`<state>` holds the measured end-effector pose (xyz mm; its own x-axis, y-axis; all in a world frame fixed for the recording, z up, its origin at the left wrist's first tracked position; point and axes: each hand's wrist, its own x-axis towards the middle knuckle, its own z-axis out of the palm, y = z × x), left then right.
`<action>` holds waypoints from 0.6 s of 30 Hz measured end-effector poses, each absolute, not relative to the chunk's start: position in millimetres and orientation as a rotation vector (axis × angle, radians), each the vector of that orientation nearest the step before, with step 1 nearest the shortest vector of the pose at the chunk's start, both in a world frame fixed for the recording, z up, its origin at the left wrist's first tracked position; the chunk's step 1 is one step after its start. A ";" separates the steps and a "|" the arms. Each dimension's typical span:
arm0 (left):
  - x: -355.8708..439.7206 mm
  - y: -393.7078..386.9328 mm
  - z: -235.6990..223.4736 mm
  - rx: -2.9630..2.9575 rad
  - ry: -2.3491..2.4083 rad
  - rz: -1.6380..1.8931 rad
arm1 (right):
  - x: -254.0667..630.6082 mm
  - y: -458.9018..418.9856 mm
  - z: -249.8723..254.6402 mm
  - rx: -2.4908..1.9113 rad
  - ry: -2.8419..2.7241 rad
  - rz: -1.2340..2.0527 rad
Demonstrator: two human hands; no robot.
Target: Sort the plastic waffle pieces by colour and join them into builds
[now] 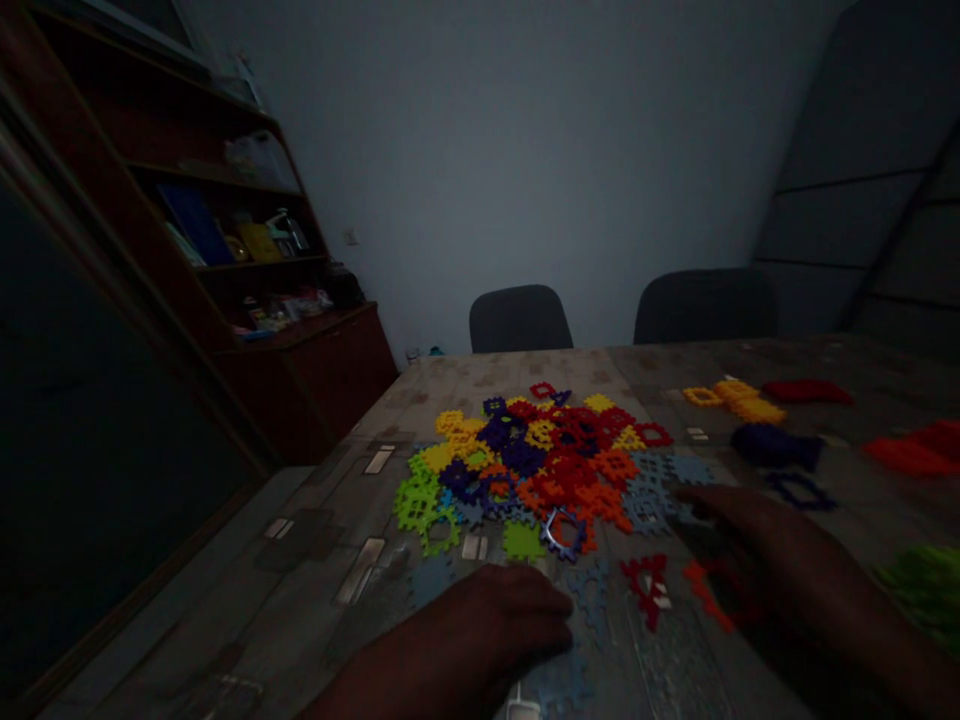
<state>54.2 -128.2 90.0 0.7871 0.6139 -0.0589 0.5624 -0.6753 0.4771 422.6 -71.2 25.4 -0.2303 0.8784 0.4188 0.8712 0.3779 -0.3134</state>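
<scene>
Above the patterned tabletop [300,585], grey chairs [519,318] beyond, near toothed pieces [566,475]: left hand [506,615] and right hand [761,530], grips unclear.

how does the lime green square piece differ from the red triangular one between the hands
Shape: the lime green square toothed piece looks solid, while the red triangular toothed piece has an opening inside.
Place: the green piece lies at the near edge of the heap; the red piece lies apart from it, nearer the camera.
Both have toothed edges and lie on the table.
</scene>
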 end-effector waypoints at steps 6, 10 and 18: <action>57.5 -127.1 85.6 2.466 0.781 0.080 | 400.3 -65.6 20.9 -1.433 -2.255 0.118; 58.2 -130.1 89.5 2.462 1.009 -0.031 | 378.8 -64.8 14.7 -1.318 -2.401 0.088; 59.4 -132.0 93.9 2.434 1.198 -0.225 | 378.6 -63.8 9.0 -1.360 -2.367 0.059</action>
<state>59.4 -132.0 93.9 0.6164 0.7193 -0.3205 0.7866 -0.5429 0.2942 378.6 -63.8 9.0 -0.4411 0.8362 0.3259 0.8189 0.5236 -0.2351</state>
